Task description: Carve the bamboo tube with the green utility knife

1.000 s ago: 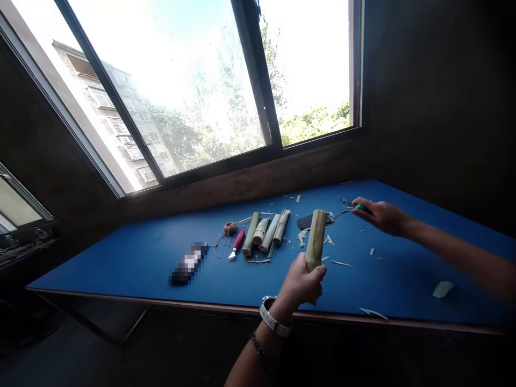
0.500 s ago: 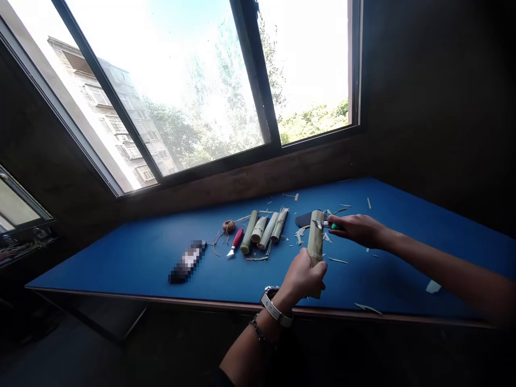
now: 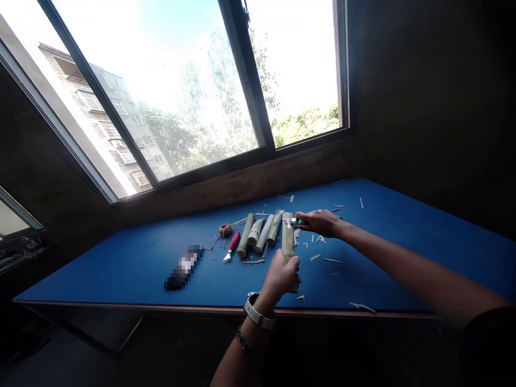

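My left hand is closed round the lower part of a pale bamboo piece, which points up and away from me above the table. In my right hand is a knife with a green handle, its blade against the upper part of the bamboo. Just left of the held piece, several bamboo tubes lie side by side, some with split, ragged ends. A red-handled knife rests beside them, close to a ball of brown twine with loose strands.
The blue table stands below a large window. Pale bamboo shavings are scattered over its right half, one strip near the front edge. A dark, blurred-out object lies at the left.
Both hands, the bamboo piece and the knife have shifted left, closer to the row of tubes. The camera view has turned slightly. A shaving now shows by my left hand.
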Demonstrator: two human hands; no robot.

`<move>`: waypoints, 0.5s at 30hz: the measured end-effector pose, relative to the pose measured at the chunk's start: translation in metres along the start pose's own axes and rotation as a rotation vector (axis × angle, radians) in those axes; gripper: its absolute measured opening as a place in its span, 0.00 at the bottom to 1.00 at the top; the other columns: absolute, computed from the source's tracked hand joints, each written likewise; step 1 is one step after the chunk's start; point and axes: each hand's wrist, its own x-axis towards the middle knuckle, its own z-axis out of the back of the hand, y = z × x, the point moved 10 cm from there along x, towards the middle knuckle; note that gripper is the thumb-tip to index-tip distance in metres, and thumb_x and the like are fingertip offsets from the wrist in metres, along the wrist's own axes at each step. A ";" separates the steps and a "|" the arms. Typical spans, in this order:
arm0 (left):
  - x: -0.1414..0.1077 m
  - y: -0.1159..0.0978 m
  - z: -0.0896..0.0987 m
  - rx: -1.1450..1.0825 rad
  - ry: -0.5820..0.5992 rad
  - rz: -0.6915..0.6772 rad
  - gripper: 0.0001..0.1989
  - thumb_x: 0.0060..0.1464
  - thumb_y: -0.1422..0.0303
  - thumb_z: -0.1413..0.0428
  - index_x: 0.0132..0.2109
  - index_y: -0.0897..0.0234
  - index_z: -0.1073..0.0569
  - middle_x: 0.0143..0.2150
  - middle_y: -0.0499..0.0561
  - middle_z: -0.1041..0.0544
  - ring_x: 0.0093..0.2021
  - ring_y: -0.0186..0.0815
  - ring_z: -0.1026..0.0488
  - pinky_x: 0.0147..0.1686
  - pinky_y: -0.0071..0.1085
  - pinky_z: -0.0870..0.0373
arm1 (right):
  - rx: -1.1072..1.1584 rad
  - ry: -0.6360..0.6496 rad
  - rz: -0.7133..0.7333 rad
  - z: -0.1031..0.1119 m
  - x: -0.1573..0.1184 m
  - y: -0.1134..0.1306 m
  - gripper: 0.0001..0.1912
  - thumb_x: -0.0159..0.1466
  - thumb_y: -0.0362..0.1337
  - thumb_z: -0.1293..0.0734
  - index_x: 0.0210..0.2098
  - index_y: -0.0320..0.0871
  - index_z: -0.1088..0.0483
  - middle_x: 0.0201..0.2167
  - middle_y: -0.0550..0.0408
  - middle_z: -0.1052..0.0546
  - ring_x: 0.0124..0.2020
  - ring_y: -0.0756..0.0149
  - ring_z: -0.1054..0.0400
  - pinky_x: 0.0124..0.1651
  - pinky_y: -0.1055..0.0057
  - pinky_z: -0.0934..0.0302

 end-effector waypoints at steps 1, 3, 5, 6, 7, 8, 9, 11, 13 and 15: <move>-0.006 0.004 -0.004 -0.014 0.027 0.002 0.12 0.50 0.61 0.48 0.36 0.63 0.41 0.25 0.43 0.36 0.17 0.25 0.37 0.17 0.22 0.39 | 0.037 -0.025 -0.150 0.007 0.001 -0.028 0.25 0.60 0.59 0.48 0.44 0.48 0.35 0.34 0.47 0.25 0.32 0.59 0.31 0.29 0.69 0.46; -0.016 0.009 -0.012 -0.041 0.081 -0.009 0.15 0.48 0.60 0.45 0.37 0.63 0.40 0.24 0.43 0.36 0.18 0.26 0.36 0.19 0.23 0.38 | 0.048 -0.058 -0.299 0.025 0.001 -0.077 0.32 0.63 0.57 0.55 0.45 0.39 0.35 0.34 0.36 0.26 0.30 0.56 0.32 0.28 0.66 0.46; -0.022 0.008 -0.011 -0.051 0.080 -0.035 0.16 0.47 0.59 0.44 0.38 0.63 0.40 0.24 0.42 0.36 0.18 0.26 0.36 0.19 0.22 0.38 | 0.042 -0.118 -0.417 0.044 -0.004 -0.122 0.34 0.64 0.56 0.57 0.46 0.35 0.36 0.33 0.30 0.28 0.30 0.52 0.32 0.27 0.64 0.47; -0.022 0.006 -0.007 -0.048 0.064 -0.044 0.17 0.47 0.58 0.44 0.37 0.62 0.41 0.24 0.42 0.37 0.18 0.25 0.37 0.18 0.22 0.39 | 0.054 -0.152 -0.432 0.052 -0.007 -0.136 0.33 0.64 0.55 0.57 0.47 0.36 0.37 0.33 0.32 0.28 0.30 0.52 0.33 0.28 0.64 0.46; -0.021 0.003 -0.002 -0.040 0.053 -0.056 0.17 0.48 0.57 0.45 0.37 0.62 0.41 0.24 0.42 0.37 0.16 0.24 0.38 0.16 0.22 0.40 | 0.087 -0.180 -0.410 0.058 -0.010 -0.142 0.32 0.64 0.55 0.56 0.47 0.37 0.37 0.31 0.35 0.27 0.30 0.53 0.33 0.28 0.64 0.46; -0.019 -0.001 0.002 -0.029 0.051 -0.073 0.16 0.48 0.57 0.46 0.36 0.62 0.42 0.24 0.41 0.38 0.15 0.24 0.39 0.15 0.21 0.41 | 0.118 -0.194 -0.377 0.061 -0.014 -0.142 0.30 0.64 0.55 0.55 0.47 0.39 0.38 0.30 0.38 0.27 0.29 0.54 0.33 0.28 0.65 0.46; -0.017 -0.006 0.005 -0.013 0.061 -0.088 0.16 0.49 0.58 0.47 0.35 0.62 0.43 0.24 0.41 0.38 0.15 0.23 0.39 0.14 0.21 0.42 | 0.157 -0.190 -0.319 0.061 -0.019 -0.134 0.28 0.63 0.56 0.53 0.47 0.41 0.38 0.27 0.42 0.27 0.28 0.57 0.33 0.28 0.66 0.46; -0.012 -0.014 0.008 0.024 0.108 -0.111 0.15 0.49 0.58 0.47 0.35 0.62 0.43 0.25 0.41 0.38 0.14 0.24 0.38 0.13 0.21 0.42 | 0.243 -0.137 -0.136 0.055 -0.031 -0.096 0.27 0.63 0.56 0.51 0.46 0.43 0.38 0.22 0.50 0.29 0.22 0.62 0.35 0.25 0.69 0.47; -0.007 -0.018 0.009 0.062 0.134 -0.123 0.14 0.50 0.59 0.48 0.36 0.63 0.42 0.25 0.42 0.38 0.15 0.24 0.37 0.14 0.21 0.41 | 0.304 -0.077 0.117 0.047 -0.050 -0.040 0.24 0.64 0.55 0.51 0.44 0.44 0.39 0.20 0.55 0.30 0.17 0.67 0.39 0.21 0.72 0.50; -0.005 -0.021 0.010 0.109 0.116 -0.131 0.14 0.51 0.59 0.49 0.37 0.63 0.42 0.25 0.42 0.37 0.16 0.25 0.36 0.14 0.21 0.40 | 0.281 -0.069 0.343 0.044 -0.073 0.014 0.19 0.64 0.51 0.48 0.43 0.45 0.38 0.22 0.56 0.28 0.17 0.70 0.38 0.20 0.75 0.50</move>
